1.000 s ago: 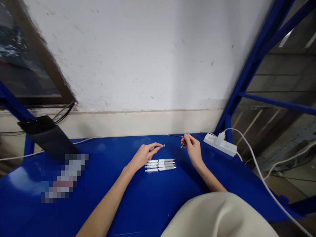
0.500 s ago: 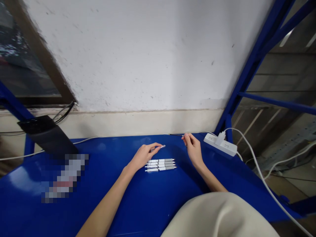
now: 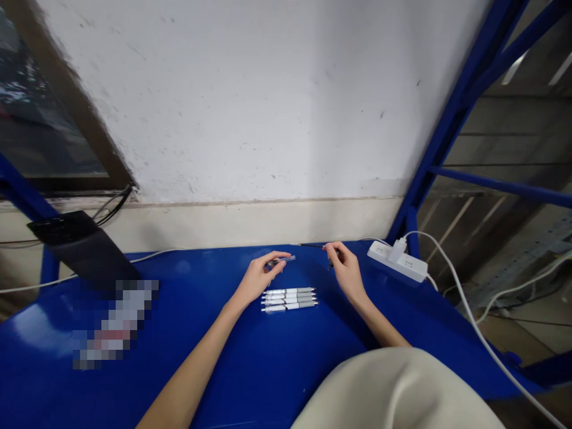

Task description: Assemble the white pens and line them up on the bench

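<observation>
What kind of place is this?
Probably a workshop or simple workroom, though I can't be sure. There's a big blue table against a marked wall, a blue metal frame, and a white power strip.

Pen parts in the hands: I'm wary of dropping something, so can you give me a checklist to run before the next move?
1. Left hand grip on the clear tube: ok, pinched between fingers and thumb.
2. Right hand grip on the thin dark rod: ok, held at one end.
3. Rod and tube apart: ok, there is a gap between them.
4. Anything else in the right hand secure: cannot tell, the fingers hide too much.
5. White-and-gray pens tidy: ok, side by side on the blue table.
</observation>
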`<action>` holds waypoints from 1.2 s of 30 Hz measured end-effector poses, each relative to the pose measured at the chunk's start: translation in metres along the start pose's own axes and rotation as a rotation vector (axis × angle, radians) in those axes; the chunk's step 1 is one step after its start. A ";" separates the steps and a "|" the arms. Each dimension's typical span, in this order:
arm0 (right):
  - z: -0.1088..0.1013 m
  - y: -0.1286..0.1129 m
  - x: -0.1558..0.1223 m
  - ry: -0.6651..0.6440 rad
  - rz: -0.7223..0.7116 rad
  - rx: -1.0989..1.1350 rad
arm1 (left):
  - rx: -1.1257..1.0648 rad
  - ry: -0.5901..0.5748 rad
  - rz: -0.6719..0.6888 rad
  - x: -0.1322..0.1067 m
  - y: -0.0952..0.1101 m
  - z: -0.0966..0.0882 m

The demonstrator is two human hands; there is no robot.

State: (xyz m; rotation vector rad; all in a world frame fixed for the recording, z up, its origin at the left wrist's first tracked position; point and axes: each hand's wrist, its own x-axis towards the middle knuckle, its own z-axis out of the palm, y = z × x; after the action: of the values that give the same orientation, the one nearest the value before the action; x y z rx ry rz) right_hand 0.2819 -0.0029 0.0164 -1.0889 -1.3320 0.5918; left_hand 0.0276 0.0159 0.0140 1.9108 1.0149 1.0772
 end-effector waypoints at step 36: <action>-0.002 -0.004 0.000 0.029 0.048 -0.011 | -0.236 0.111 -0.026 0.007 -0.011 -0.004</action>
State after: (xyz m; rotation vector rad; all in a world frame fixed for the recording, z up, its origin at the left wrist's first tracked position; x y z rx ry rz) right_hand 0.2828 -0.0056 0.0205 -1.1375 -1.2884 0.6026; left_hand 0.0236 0.0275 0.0081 1.6606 0.9251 1.2419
